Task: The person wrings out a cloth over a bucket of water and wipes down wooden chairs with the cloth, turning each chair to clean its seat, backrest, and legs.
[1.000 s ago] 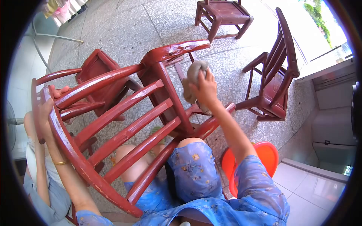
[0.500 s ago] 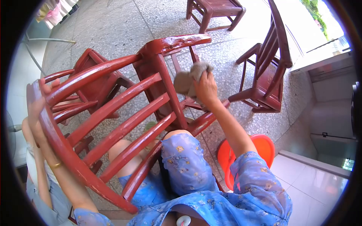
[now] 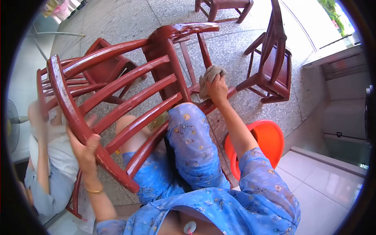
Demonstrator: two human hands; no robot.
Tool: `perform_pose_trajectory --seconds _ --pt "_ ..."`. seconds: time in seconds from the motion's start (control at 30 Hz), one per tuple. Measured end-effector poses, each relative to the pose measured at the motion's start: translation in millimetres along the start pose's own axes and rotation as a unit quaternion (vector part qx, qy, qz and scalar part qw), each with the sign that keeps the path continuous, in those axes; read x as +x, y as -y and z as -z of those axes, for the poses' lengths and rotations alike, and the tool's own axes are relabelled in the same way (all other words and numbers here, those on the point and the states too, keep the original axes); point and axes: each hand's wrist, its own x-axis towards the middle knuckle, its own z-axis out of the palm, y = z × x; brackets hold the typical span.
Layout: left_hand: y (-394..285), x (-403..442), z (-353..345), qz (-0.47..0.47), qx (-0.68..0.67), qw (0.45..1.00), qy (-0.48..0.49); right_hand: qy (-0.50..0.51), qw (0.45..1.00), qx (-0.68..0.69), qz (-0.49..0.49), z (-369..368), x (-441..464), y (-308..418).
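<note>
A red wooden chair [image 3: 133, 103] lies tilted across my lap, its slatted back toward the left and its seat and legs beyond my knees. My left hand [image 3: 87, 150] is at the curved top rail of the back, thumb and fingers spread around it. In my right hand [image 3: 217, 88] is a bunched grey-brown cloth [image 3: 207, 80], pressed near a chair leg at the seat's far side. The cloth hides part of the leg.
An orange-red bucket [image 3: 271, 143] stands right of my knees. Dark red chairs stand at the right [image 3: 274, 74] and the top [image 3: 227, 4]; another [image 3: 107, 70] is behind the slats. A person in grey [image 3: 58, 188] sits at the left, beside a fan [image 3: 13, 125].
My left hand has moved down along the top rail toward me. My right hand has brought the cloth closer to the leg's end. The view has shifted, and the chair sits higher in it.
</note>
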Motion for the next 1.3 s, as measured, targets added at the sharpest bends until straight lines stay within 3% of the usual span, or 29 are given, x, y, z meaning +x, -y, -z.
perform_pose_trajectory --seconds 0.1,0.23,0.33,0.47,0.57,0.63,0.67,0.8,0.9,1.03,1.1,1.17,1.23,1.3 --pt "-19 -13 -13 0.073 -0.065 0.995 -0.007 0.003 1.000 0.001 0.010 6 7 5" --pt "-31 -3 -19 0.089 -0.067 0.994 -0.003 0.073 0.997 -0.011 -0.012 37 24 12" --pt "-41 11 -31 0.064 -0.054 0.996 0.011 -0.011 0.994 0.105 0.037 68 17 29" --pt "-43 48 -38 0.062 -0.045 0.997 0.004 0.009 0.973 0.211 0.090 98 12 76" --pt "-34 78 -31 0.100 -0.059 0.993 0.001 -0.004 0.928 0.324 0.185 88 8 105" --pt "-23 95 -24 0.110 -0.058 0.992 -0.010 0.076 0.951 0.199 0.223 65 8 112" --pt "-15 104 -17 0.125 -0.059 0.990 -0.008 0.055 0.953 0.181 0.235 61 11 125" --pt "9 132 -6 0.147 -0.084 0.985 -0.029 0.081 0.965 0.181 0.173 37 44 158" --pt "23 150 1 0.153 -0.083 0.984 -0.038 0.112 0.966 0.152 0.179 23 70 177" --pt "28 145 -1 0.134 -0.099 0.984 -0.071 0.076 0.967 0.178 0.165 -12 123 207" --pt "35 144 2 0.145 -0.195 0.969 -0.040 0.008 0.967 0.183 0.179 -43 162 232" --pt "51 146 -3 0.144 -0.242 0.959 -0.038 0.043 0.964 0.104 0.240 -33 184 257" --pt "66 144 -17 0.051 -0.374 0.921 -0.097 0.043 0.974 0.109 0.194 -61 207 266" --pt "84 144 -11 0.014 -0.402 0.914 -0.051 0.041 0.971 0.113 0.207 -51 196 253"
